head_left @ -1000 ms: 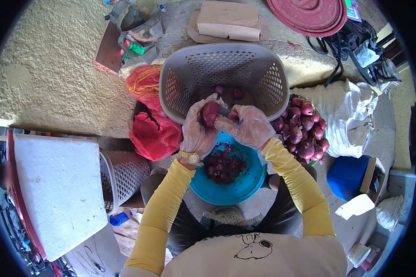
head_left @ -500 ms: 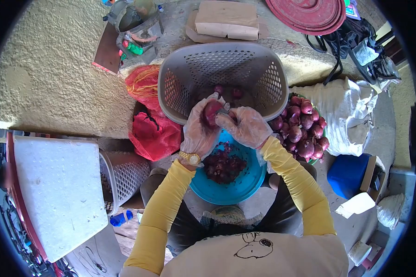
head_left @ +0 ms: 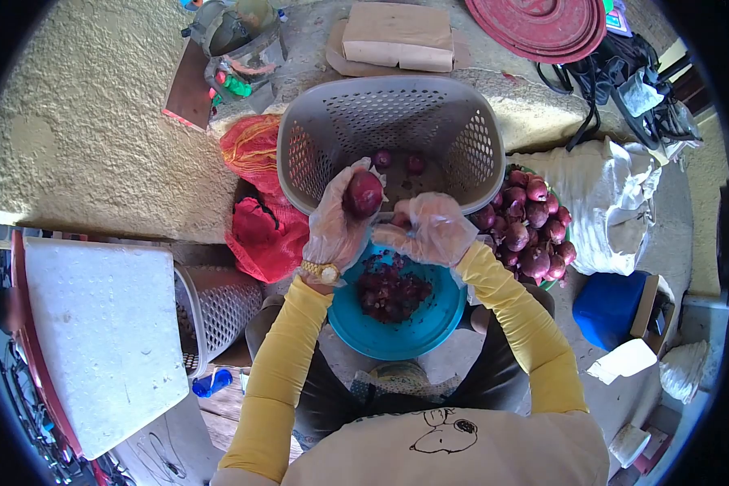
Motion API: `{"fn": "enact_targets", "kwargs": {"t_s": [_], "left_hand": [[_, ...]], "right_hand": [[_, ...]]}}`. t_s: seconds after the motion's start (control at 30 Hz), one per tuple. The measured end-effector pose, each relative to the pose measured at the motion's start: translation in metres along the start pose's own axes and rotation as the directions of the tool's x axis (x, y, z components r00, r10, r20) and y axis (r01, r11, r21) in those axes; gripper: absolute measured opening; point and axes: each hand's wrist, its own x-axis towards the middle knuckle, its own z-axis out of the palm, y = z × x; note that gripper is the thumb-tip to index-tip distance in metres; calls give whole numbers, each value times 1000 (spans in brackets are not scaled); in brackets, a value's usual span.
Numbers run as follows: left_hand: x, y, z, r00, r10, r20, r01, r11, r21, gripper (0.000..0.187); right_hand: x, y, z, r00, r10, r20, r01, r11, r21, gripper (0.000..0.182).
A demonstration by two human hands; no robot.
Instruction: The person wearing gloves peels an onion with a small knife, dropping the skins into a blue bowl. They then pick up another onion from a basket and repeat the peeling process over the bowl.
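Observation:
A smooth red onion (head_left: pixel 364 194) rests in my left hand (head_left: pixel 336 220), fingers wrapped round it, at the near rim of a grey perforated basket (head_left: pixel 296 194). My right hand (head_left: pixel 433 229) is closed just to the right, apart from the onion; what its fingers pinch is mostly hidden, with a reddish bit showing. Both hands wear clear plastic gloves. Below them a blue basin (head_left: pixel 445 312) holds dark red onion skins (head_left: pixel 390 292). Two onions (head_left: pixel 415 164) lie on the basket's floor.
Unpeeled red onions (head_left: pixel 535 215) are heaped at the right of the basket, beside a white sack (head_left: pixel 603 194). Red mesh bags (head_left: pixel 271 235) lie at the left. A white foam box lid (head_left: pixel 101 340) and another basket (head_left: pixel 227 312) stand further left.
My left hand has moved slightly left and turned, showing the onion's smooth side. My right hand has drawn down and away from the onion.

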Motion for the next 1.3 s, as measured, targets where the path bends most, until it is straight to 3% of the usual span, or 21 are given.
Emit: {"fn": "enact_targets", "kwargs": {"t_s": [0.07, 0.2, 0.23, 0.27, 0.37, 0.5, 0.7, 0.73, 0.77, 0.8, 0.9, 0.93, 1.0, 1.07, 1.1, 1.17, 1.2, 1.27, 1.3], "left_hand": [[-1, 3, 2, 985, -103, 136, 116, 988, -97, 41], [-6, -4, 7, 991, -116, 66, 119, 992, -40, 40], [-6, -9, 3, 989, 23, 144, -63, 959, 276, 40], [-6, -12, 0, 957, 129, 258, -254, 799, 544, 40], [-2, -16, -7, 956, 124, 266, -269, 730, 628, 41], [-2, -17, -4, 969, 108, 223, -223, 771, 596, 41], [-1, -13, -8, 955, 121, 272, -273, 724, 634, 42], [1, -12, -15, 917, 142, 374, -382, 585, 715, 43], [4, -13, -22, 869, 141, 474, -485, 427, 763, 59], [10, -17, -31, 870, 140, 473, -484, 428, 763, 59], [16, -22, -38, 906, 80, 416, -393, 524, 756, 60], [5, -14, -21, 904, 116, 413, -404, 550, 731, 43], [0, -17, -13, 903, 148, 402, -410, 576, 707, 43], [8, -26, -20, 974, 138, 180, -206, 870, 448, 43], [6, -23, -16, 974, 136, 178, -204, 870, 448, 43], [2, -11, -10, 992, 5, 129, -39, 963, 268, 44], [0, -1, -5, 991, -61, 116, 40, 984, 173, 44], [-4, 19, 0, 977, -186, 103, 190, 981, -26, 45], [-6, 25, 0, 979, -181, 98, 184, 983, -25, 45]], "right_hand": [[2, -2, -10, 986, 65, -151, -63, 998, 15, 64], [3, 3, -12, 973, 121, -195, -126, 992, -14, 71], [2, 6, -11, 975, 138, -175, -147, 988, -38, 72], [1, 8, -9, 976, 155, -155, -166, 984, -63, 73], [0, 8, -6, 973, 87, -213, -110, 989, -99, 73], [1, 6, -9, 979, 111, -170, -119, 992, -41, 72], [3, 6, -8, 982, 86, -167, -88, 996, 1, 65], [2, 10, -4, 983, 71, -170, -74, 997, -13, 65], [2, 13, -2, 983, 56, -173, -62, 998, -27, 64], [2, 12, -2, 983, 57, -172, -62, 998, -27, 64], [2, 12, -1, 987, 73, -146, -73, 997, 7, 63], [2, 14, 1, 989, 58, -138, -61, 998, -23, 62], [1, 13, 1, 991, 47, -125, -53, 997, -49, 61], [3, 5, -7, 999, 47, -12, -47, 999, -21, 58], [2, 6, -6, 999, 48, -11, -48, 999, -20, 58], [2, 11, -3, 989, -25, 146, 39, 995, -94, 58], [2, 9, -5, 989, -30, 143, 44, 995, -95, 58], [0, 2, -8, 944, -1, 329, 20, 998, -54, 57], [-2, 3, -4, 943, -8, 332, 26, 998, -51, 57]]}}
